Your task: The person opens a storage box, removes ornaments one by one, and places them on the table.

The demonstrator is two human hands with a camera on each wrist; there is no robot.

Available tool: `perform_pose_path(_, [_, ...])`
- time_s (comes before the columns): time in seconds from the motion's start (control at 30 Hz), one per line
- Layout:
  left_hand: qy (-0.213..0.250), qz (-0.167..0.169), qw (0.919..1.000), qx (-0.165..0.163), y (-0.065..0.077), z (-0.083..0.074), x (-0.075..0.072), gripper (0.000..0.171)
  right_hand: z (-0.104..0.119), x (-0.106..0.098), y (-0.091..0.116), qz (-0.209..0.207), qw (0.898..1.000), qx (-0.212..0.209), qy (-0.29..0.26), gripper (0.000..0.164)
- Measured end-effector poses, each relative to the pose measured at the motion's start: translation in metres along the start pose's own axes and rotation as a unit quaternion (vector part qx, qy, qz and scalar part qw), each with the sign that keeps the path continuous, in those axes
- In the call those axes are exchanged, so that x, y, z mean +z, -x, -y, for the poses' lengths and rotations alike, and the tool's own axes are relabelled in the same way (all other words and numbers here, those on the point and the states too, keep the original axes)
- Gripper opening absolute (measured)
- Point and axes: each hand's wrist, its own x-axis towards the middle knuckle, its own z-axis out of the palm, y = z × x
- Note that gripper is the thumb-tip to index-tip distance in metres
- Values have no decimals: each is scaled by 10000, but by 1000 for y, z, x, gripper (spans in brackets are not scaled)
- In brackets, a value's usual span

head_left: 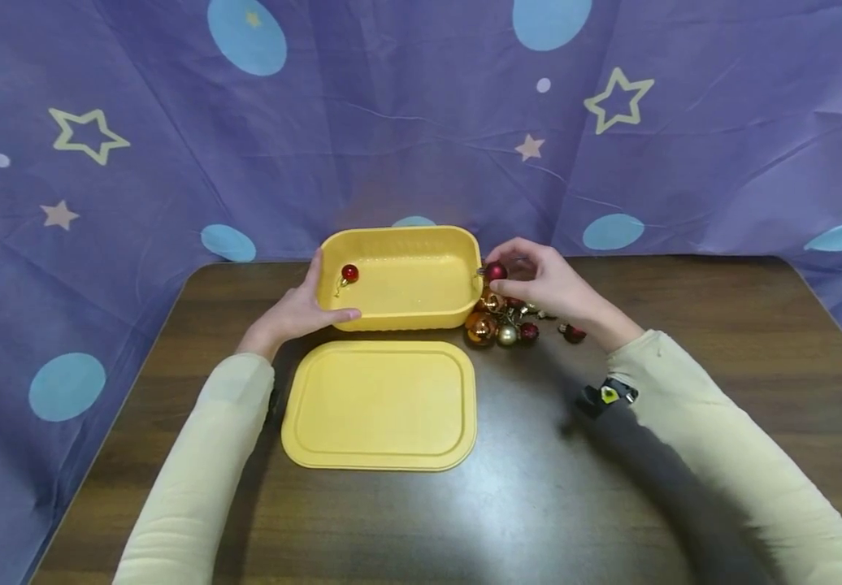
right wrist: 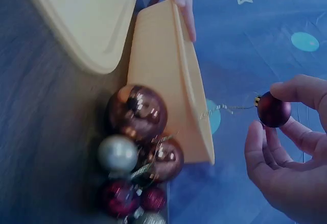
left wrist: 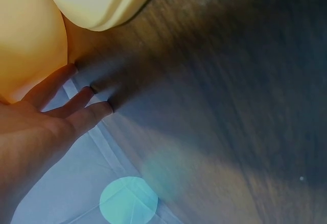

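My left hand [head_left: 302, 310] rests against the left end of a yellow plastic box [head_left: 406, 318], thumb along its front and fingers straight and spread at its side. A shiny red Christmas ball [head_left: 350, 273] with a gold cap and string lies inside the box at the left. At the box's right end, my right hand [head_left: 549, 283] pinches a dark red Christmas ball [right wrist: 274, 109] between thumb and fingers. A glittery string trails from its gold cap towards the box rim. Below that hand, copper balls [right wrist: 137, 113] cluster with smaller silver-gold and red ones.
A flat yellow lid [head_left: 379, 405] lies on the wooden table [head_left: 538, 504] in front of the box. One more dark red ball [head_left: 573, 334] sits apart, right of the cluster. A purple cloth [head_left: 406, 146] with stars and blue ovals hangs behind the table.
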Motion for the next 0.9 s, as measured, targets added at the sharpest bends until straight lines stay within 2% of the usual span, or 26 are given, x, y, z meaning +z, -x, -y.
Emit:
perform_pose_path(0.5, [-13,19,10000,35,0,-1,-2,125,-39,-16,34,-546,9954,307,725,29])
perform_pose_path(0.6, [-26,22,10000,19,0,-1,-2,126,-48,-16,40,-631,9904,277,1195,29])
perform_pose_path(0.73, [-29,17,10000,4,0,-1,-2,126,-59,-16,50,-711,9788,136,1917,30])
perform_pose_path(0.9, [-25,36,10000,-14,0,-2,-1,126,-68,-14,58,-806,9719,119,2210,30])
